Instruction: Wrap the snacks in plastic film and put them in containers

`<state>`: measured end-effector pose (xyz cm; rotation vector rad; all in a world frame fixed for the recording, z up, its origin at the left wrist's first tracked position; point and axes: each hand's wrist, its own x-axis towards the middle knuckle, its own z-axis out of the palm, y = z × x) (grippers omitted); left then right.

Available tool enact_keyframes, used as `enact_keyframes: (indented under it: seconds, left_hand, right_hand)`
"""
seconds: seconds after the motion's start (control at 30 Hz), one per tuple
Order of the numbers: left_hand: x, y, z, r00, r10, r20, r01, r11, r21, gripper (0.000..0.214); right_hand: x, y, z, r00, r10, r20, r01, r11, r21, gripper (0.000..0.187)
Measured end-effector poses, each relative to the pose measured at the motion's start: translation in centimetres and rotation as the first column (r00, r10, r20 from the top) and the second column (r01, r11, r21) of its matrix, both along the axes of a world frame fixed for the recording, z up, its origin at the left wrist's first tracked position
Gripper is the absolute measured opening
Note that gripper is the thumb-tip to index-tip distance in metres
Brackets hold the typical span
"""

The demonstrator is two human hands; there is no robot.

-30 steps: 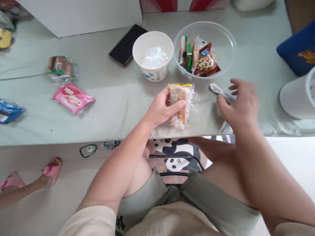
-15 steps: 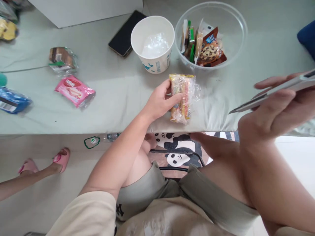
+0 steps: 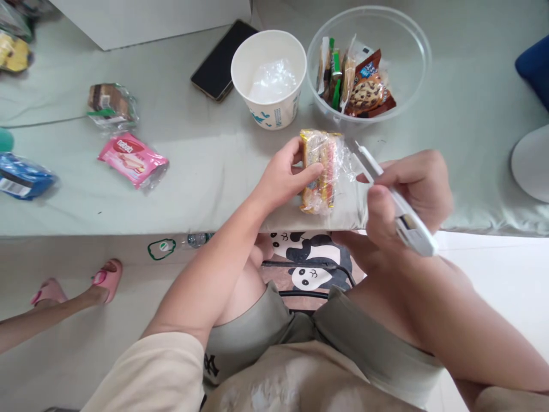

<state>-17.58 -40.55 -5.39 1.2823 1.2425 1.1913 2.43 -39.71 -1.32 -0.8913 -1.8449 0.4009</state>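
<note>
My left hand (image 3: pixel 283 176) grips a clear-wrapped pack of yellow and pink snacks (image 3: pixel 325 171) near the table's front edge, thumb on top. The wrap stands loose and crinkled along the pack's right side. My right hand (image 3: pixel 424 182) is closed around a white utility knife (image 3: pixel 406 216). Its blade end points up and left, close to the loose wrap; whether it touches the plastic I cannot tell. Just behind the pack stand a white paper tub (image 3: pixel 268 111) with clear plastic inside and a round clear bowl (image 3: pixel 412 91) with several wrapped cookies and snacks.
A dark phone (image 3: pixel 221 63) lies behind the tub, beside a white box (image 3: pixel 150 20). To the left are a pink wafer packet (image 3: pixel 132 160), a brown snack in clear wrap (image 3: pixel 111 106) and a blue packet (image 3: pixel 26 176). A white rounded object (image 3: pixel 532 163) stands at right. Another person's leg shows at lower left.
My right hand has swung left with the utility knife, from the right side to beside the snack pack. My left hand still holds the pack in nearly the same place.
</note>
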Motion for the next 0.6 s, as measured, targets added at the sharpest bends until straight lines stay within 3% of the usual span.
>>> enact_keyframes:
  seconds: [0.07, 0.2, 0.6]
  left_hand:
    - [0.1, 0.0, 0.0, 1.000, -0.004, -0.001, 0.004, 1.000, 0.011, 0.060]
    - [0.2, -0.1, 0.0, 0.998, 0.055, 0.001, -0.055, 0.998, 0.000, 0.057]
    - [-0.5, 0.1, -1.2, 0.924, 0.372, 0.082, -0.371, 0.928, -0.036, 0.052]
  right_hand:
    - [-0.5, 0.2, -0.2, 0.997, 0.035, 0.069, -0.040, 0.997, 0.070, 0.014]
    - [-0.9, 0.5, -0.7, 0.981, 0.072, 0.181, -0.083, 0.995, 0.053, 0.008]
    - [-1.1, -1.3, -1.0, 0.913, 0.390, 0.115, -0.392, 0.920, -0.009, 0.015]
